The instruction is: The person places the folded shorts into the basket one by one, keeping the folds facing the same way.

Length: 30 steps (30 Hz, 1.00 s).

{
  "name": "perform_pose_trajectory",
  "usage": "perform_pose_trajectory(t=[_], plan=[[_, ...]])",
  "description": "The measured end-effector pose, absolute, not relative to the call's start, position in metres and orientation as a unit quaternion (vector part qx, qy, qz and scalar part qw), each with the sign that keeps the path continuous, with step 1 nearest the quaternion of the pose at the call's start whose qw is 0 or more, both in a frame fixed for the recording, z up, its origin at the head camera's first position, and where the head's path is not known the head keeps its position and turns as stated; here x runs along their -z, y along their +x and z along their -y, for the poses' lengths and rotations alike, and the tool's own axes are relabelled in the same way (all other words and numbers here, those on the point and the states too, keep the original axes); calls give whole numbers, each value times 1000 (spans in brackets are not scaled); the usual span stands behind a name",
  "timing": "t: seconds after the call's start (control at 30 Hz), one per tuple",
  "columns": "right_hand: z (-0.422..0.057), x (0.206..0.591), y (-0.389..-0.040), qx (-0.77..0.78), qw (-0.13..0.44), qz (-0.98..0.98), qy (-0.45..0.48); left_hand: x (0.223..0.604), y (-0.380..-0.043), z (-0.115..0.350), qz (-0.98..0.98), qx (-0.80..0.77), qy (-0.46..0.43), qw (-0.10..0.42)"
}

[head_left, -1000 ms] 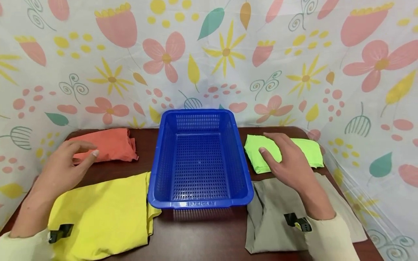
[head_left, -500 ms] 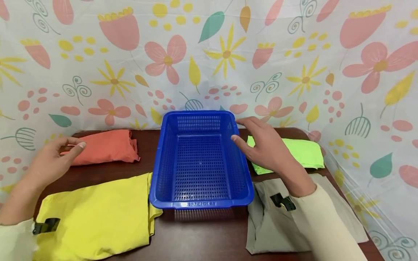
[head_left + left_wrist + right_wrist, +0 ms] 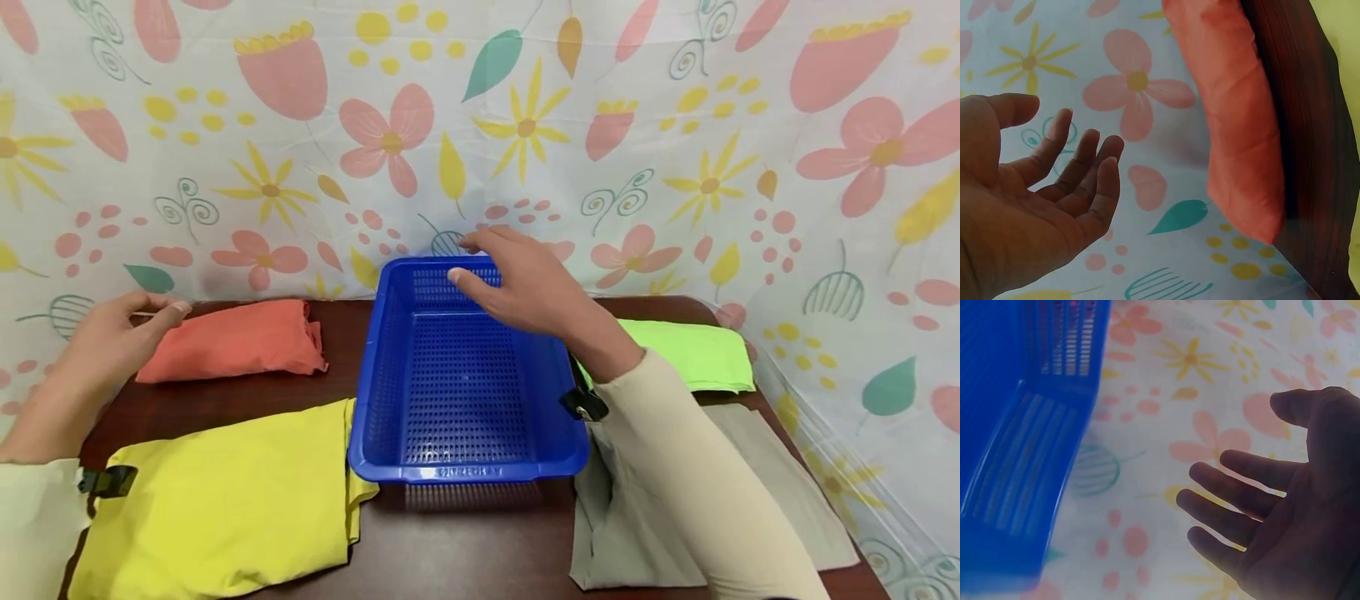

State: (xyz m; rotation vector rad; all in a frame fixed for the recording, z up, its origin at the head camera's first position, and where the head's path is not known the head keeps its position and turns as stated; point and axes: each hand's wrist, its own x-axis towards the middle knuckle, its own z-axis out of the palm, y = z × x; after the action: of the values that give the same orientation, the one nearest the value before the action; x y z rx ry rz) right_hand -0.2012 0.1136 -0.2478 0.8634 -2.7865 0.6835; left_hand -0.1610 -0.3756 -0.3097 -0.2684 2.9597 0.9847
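Observation:
My right hand (image 3: pixel 528 283) hovers over the far right part of the blue plastic basket (image 3: pixel 363 383), fingers loosely spread with nothing between them. In the right wrist view that hand (image 3: pixel 1272 506) appears beside the basket wall (image 3: pixel 1035 456), relaxed. My left hand (image 3: pixel 120 337), also holding nothing, is at the left end of a folded red-orange cloth (image 3: pixel 240 340). The left wrist view has the left hand (image 3: pixel 1054 181) with softly bent fingers, apart from the same cloth (image 3: pixel 1235 119). Inside the basket, the perforated floor shows bare.
A folded yellow cloth (image 3: pixel 225 500) lies front left on the dark wooden table (image 3: pixel 450 550). Right of the basket are a folded neon green cloth (image 3: pixel 690 354) and a folded grey cloth (image 3: pixel 637 533), partly behind the right sleeve. A flower-patterned curtain (image 3: pixel 465 125) hangs behind.
My right hand has moved left from over the green cloth to over the basket's far side. The left hand has shifted slightly left and away from the red-orange cloth.

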Motion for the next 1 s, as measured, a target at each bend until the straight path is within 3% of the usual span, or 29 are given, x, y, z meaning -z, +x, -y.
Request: perform_pose_trajectory(t=[0.2,0.4,1.0], plan=[[-80,241,-213,-241,53,913,323,309,-166,386,-938,-334,-84,41],[-53,236,-223,-255,32,902,346,313,-176,390,-949,-308,-64,23],[15,253,-258,-301,-129,875,356,318,-198,402,-948,-302,-61,80]])
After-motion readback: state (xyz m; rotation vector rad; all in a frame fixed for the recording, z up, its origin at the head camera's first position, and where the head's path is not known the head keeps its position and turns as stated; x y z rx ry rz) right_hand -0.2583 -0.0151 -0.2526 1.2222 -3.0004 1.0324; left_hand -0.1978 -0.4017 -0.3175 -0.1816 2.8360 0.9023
